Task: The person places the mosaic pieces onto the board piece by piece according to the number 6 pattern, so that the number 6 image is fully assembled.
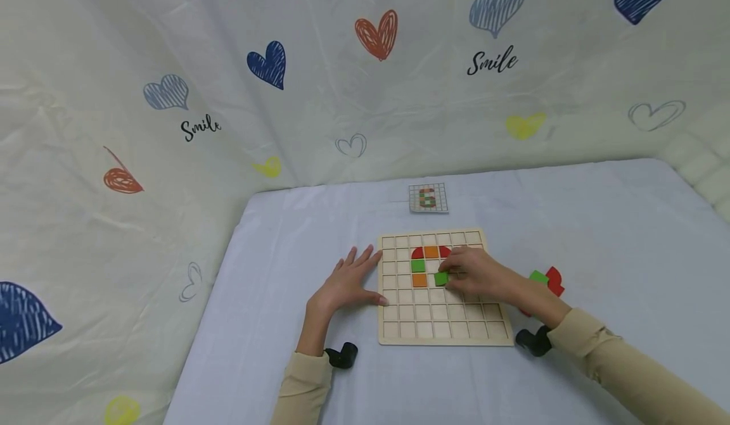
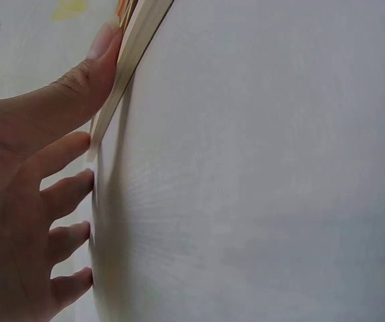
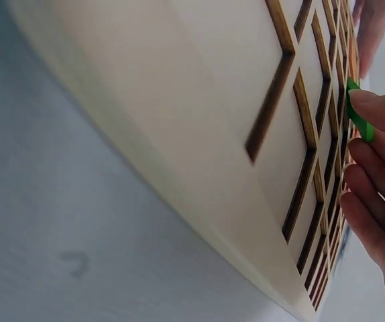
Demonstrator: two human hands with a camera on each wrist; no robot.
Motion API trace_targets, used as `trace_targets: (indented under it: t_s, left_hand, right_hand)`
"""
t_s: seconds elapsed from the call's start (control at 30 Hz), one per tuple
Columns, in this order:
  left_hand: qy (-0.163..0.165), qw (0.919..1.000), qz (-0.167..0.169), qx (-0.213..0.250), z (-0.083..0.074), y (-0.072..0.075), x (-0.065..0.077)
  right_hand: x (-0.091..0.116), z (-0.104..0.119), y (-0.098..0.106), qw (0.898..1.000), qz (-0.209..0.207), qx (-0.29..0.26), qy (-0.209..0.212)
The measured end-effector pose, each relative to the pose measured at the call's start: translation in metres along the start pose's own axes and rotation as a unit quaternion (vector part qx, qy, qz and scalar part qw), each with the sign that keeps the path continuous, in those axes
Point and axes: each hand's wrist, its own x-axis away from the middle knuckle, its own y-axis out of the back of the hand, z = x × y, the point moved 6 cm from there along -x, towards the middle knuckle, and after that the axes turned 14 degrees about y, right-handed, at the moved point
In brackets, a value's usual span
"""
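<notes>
A wooden grid board (image 1: 407, 331) lies on the white-covered table. My left hand (image 1: 344, 285) rests at its left edge with fingers spread, and in the left wrist view the thumb (image 2: 98, 64) touches the frame's side. Over the middle of the grid my right hand (image 1: 476, 273) pinches a green square tile (image 1: 441, 279) between thumb and fingers; the tile (image 3: 359, 111) stands tilted in the right wrist view. Set in the grid are an orange tile (image 1: 431, 252) between two red rounded tiles (image 1: 418, 253), a green tile (image 1: 418, 265) and a lower orange tile (image 1: 419, 280).
A small pattern card (image 1: 429, 198) with a coloured grid figure lies behind the board. Loose red (image 1: 555, 280) and green tiles (image 1: 538, 277) lie to the right, partly hidden by my right forearm. A curtain printed with hearts (image 1: 377, 35) hangs behind the table.
</notes>
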Motion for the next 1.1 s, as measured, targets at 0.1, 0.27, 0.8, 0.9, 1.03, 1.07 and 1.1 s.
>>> trace_targets:
  t_s: [0.1, 0.27, 0.8, 0.9, 1.03, 1.07, 1.1]
  left_hand:
    - [0.001, 1.0, 0.001, 0.0, 0.0006, -0.0003, -0.0002]
    - [0.001, 1.0, 0.001, 0.005, 0.001, -0.0001, 0.0003]
    - [-0.002, 1.0, 0.0, 0.0, 0.0016, -0.001, -0.0016]
    - [-0.002, 1.0, -0.002, 0.0, 0.0021, -0.0011, -0.0018]
    - [-0.003, 1.0, -0.004, -0.001, 0.0026, -0.0011, -0.002]
    - [-0.003, 1.0, -0.004, 0.0, 0.0028, -0.0012, -0.0021]
    - [-0.004, 1.0, -0.004, 0.0, 0.0029, -0.0013, -0.0023]
  right_hand:
    - [-0.001, 0.0005, -0.0021, 1.0, 0.004, 0.005, -0.004]
    - [-0.0019, 0.0015, -0.004, 1.0, 0.0, 0.003, -0.001]
    - [-0.0034, 0.0052, -0.0054, 1.0, -0.017, 0.007, 0.018]
    - [-0.0038, 0.0059, -0.0055, 0.999, -0.021, 0.007, 0.022]
    - [-0.0046, 0.0066, -0.0059, 0.999, -0.022, 0.006, 0.023]
    - [-0.0045, 0.0065, -0.006, 1.0, -0.021, 0.006, 0.021]
    - [-0.0043, 0.0063, -0.0061, 1.0, -0.018, 0.006, 0.018]
